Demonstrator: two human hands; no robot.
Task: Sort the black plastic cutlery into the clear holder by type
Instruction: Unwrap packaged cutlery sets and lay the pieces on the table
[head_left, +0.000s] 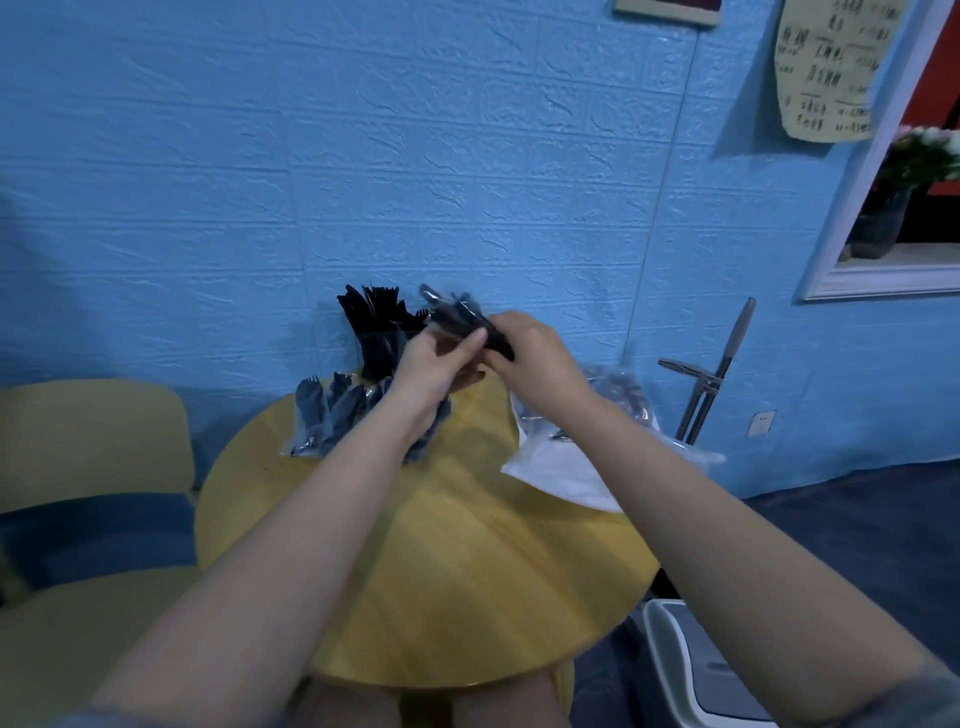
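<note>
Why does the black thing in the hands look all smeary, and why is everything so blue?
Head view: the wrapped cutlery both hands hold is motion-blurred, and its clear wrap glints; the left hand and right hand are soft-edged too. Dim bluish light tints the scene, and the arms cast soft shadows on the yellow table. The wide lens bends the window frame at the edge.

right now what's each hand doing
Left hand: grips the wrapped cutlery pack.
Right hand: grips the same pack's other end.
</note>
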